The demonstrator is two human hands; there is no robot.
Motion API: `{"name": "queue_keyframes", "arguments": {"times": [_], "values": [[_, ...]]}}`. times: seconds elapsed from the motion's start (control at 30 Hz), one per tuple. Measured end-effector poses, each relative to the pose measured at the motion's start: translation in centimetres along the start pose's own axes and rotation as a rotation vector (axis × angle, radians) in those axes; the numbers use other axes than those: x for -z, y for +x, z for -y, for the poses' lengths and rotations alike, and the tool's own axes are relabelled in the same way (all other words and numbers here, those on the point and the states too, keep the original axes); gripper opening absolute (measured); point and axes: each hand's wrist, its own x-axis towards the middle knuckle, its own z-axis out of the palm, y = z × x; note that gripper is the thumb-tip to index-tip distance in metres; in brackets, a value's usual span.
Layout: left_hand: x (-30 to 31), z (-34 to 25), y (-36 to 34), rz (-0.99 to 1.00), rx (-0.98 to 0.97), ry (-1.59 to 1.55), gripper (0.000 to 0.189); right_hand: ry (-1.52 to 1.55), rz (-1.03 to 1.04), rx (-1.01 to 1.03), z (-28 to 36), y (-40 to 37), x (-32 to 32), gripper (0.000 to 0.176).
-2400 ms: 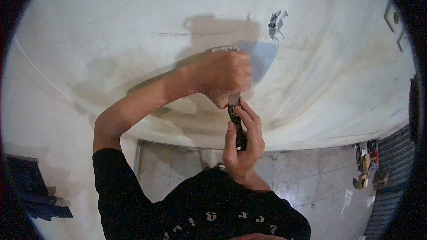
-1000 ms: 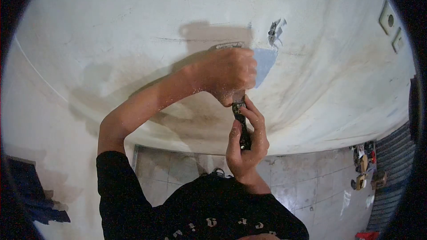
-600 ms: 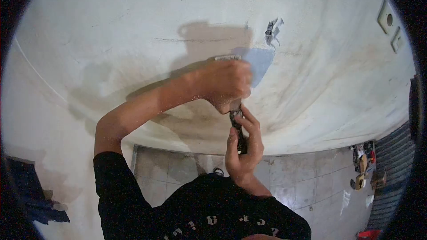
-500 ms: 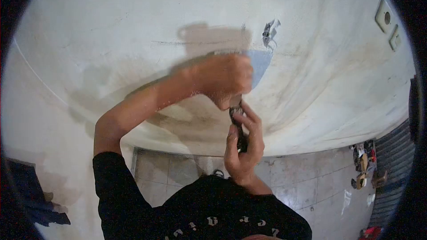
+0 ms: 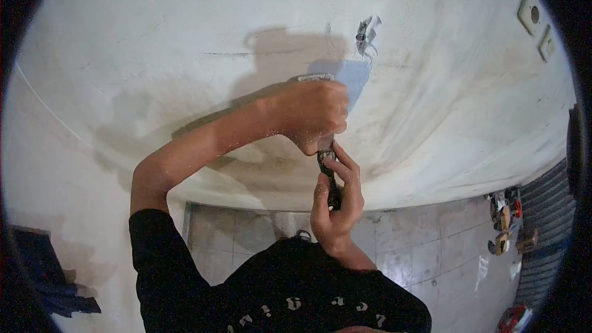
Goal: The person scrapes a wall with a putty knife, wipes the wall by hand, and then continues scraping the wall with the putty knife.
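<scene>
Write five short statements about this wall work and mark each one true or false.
1. The right hand grips the dark handle of the scraper. True.
2. The left hand hangs free, away from the tool. False: it is closed over the upper part of the scraper, up against the wall.
3. A blue-grey patch shows on the wall right beside the left hand. True.
4. The floor is carpeted. False: it is tiled.
5. The person's sleeve is white. False: it is black.
</scene>
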Motion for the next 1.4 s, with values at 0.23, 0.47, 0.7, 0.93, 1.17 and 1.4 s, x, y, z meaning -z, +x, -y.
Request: {"name": "queue_keyframes", "arguments": {"times": [0.23,0.47,0.7,0.93,1.17,1.4], "values": [[0.1,0.4,0.5,-0.009,-0.008,0.045,0.016,0.058,-0.013,-0.083,0.8,0.1,0.1,0.029],[1.6,2.2,2.0,0.047,-0.068,0.053,0.031,-0.001,-0.089,0.091,0.2,1.9,0.0,0.028],[-0.3,1.1,1.9,0.109,-0.074,0.051,0.029,-0.008,-0.06,0.004,-0.1,0.9,0.4,0.03],[-0.9,1.2,2.7,0.058,-0.084,0.04,0.029,-0.063,-0.069,0.069,-1.5,0.1,1.2,0.028],[-2.0,0.3,3.5,-0.002,-0.12,0.008,0.016,-0.011,-0.112,0.016,-1.0,0.2,1.5,0.026],[-0.9,1.3,4.6,0.003,-0.075,0.005,0.024,-0.035,-0.15,0.026,-0.5,1.2,2.3,0.023]]}}
